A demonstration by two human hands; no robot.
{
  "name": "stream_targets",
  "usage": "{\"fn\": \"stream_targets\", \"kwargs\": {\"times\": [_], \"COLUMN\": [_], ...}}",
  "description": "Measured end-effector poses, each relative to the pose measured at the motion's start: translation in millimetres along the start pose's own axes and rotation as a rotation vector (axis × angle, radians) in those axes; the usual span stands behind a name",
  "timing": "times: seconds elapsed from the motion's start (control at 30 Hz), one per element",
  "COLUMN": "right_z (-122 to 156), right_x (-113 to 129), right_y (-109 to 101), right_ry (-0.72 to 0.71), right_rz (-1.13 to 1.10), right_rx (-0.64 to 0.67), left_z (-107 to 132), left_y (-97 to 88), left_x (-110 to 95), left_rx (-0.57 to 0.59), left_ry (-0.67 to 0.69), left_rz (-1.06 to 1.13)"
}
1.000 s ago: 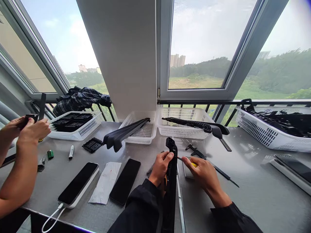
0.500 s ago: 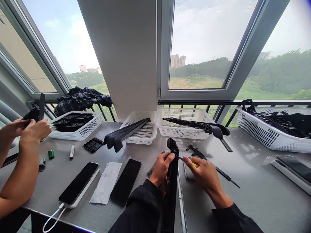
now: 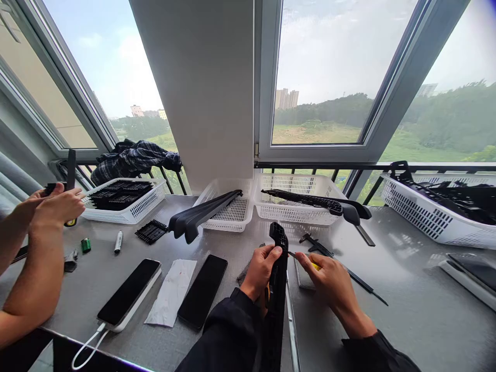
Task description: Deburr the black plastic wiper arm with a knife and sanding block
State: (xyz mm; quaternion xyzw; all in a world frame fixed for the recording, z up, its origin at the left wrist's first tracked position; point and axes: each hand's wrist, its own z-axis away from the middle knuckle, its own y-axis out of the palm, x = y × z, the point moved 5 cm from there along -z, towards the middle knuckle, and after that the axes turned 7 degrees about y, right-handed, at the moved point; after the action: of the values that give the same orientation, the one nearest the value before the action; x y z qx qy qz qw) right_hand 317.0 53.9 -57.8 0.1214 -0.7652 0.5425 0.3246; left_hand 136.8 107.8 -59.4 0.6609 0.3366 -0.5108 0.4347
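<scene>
Grey tabletop [image 3: 411, 315], long black part [image 3: 277, 315] gripped in left hand [image 3: 259, 269], right hand [image 3: 333, 283] just beside it, clasping yellow tool [image 3: 316, 266]

the bar [image 3: 277, 305] is black, the handle [image 3: 316, 266] yellow, the cloth [image 3: 134, 160] plaid.

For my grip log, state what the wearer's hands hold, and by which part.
Left hand: a long black part, just below its upper end. Right hand: a thin tool, by its yellow handle.

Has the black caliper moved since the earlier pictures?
No. Against the white basket behind it, the black caliper lies in the same place; the whole view has shifted slightly.
</scene>
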Motion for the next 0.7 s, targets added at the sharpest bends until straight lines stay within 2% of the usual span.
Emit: {"fn": "stream_targets", "kwargs": {"times": [0.27, 0.47, 0.7], "right_z": [3.5, 0.2, 1.1], "right_x": [0.6, -0.9, 2.6], "right_y": [6.8, 1.6, -0.5], "right_ry": [-0.039, 0.004, -0.02], "right_rz": [-0.004, 0.007, 0.009], "right_rx": [0.009, 0.01, -0.013], "left_z": [-1.5, -1.1, 1.5], "left_y": [-3.5, -0.5, 2.0], "left_x": [3.0, -0.2, -3.9], "left_rx": [-0.032, -0.013, -0.008], "left_ry": [0.02, 0.019, 0.002], "left_rz": [-0.014, -0.017, 0.007]}}
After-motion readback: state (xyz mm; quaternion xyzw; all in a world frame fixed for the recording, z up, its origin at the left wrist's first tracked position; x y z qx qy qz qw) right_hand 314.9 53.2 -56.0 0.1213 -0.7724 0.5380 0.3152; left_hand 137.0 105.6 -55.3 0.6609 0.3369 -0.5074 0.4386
